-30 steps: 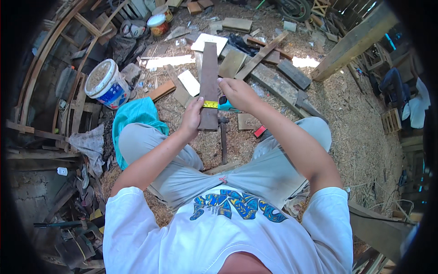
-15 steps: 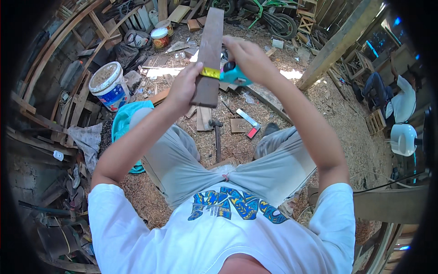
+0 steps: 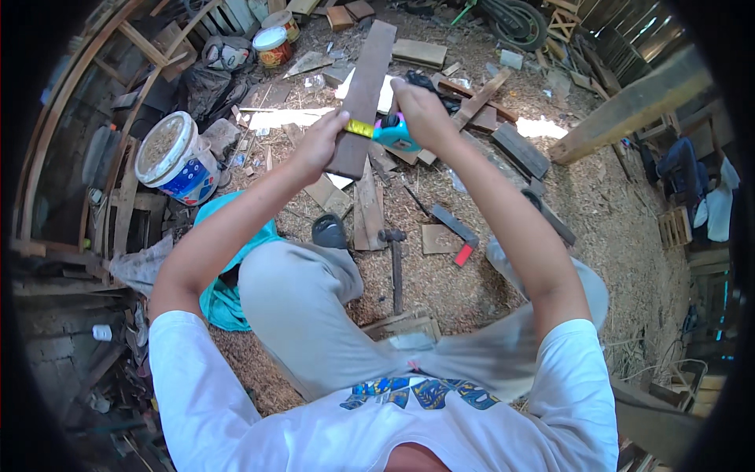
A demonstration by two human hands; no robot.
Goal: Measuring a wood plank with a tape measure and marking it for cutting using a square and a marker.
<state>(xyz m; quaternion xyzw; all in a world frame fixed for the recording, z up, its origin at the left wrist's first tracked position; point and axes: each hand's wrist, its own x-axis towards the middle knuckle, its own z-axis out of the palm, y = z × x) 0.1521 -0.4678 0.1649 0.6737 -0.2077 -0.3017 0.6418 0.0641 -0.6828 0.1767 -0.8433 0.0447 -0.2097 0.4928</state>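
Note:
A dark brown wooden board (image 3: 368,82) is held out in front of me, its far end tilted slightly right. My left hand (image 3: 318,145) grips the board's left edge near its closer end, thumb at the end of the yellow tape blade (image 3: 359,128). The blade lies across the board's width. On the right side, my right hand (image 3: 422,116) holds the teal tape measure (image 3: 398,135) against the board's edge. Its fingers are partly hidden behind the hand.
A hammer (image 3: 396,267) and a try square with a red handle (image 3: 456,234) lie on the shavings-covered ground between my legs. A white bucket (image 3: 174,161) stands left, near a teal cloth (image 3: 224,295). Several wood offcuts (image 3: 519,149) lie ahead; a wooden post (image 3: 629,114) leans at right.
My view has shifted, and my legs have spread, showing more ground and a dark shoe. The board leans a little more to the right; both hands keep their hold, with the tape still across it.

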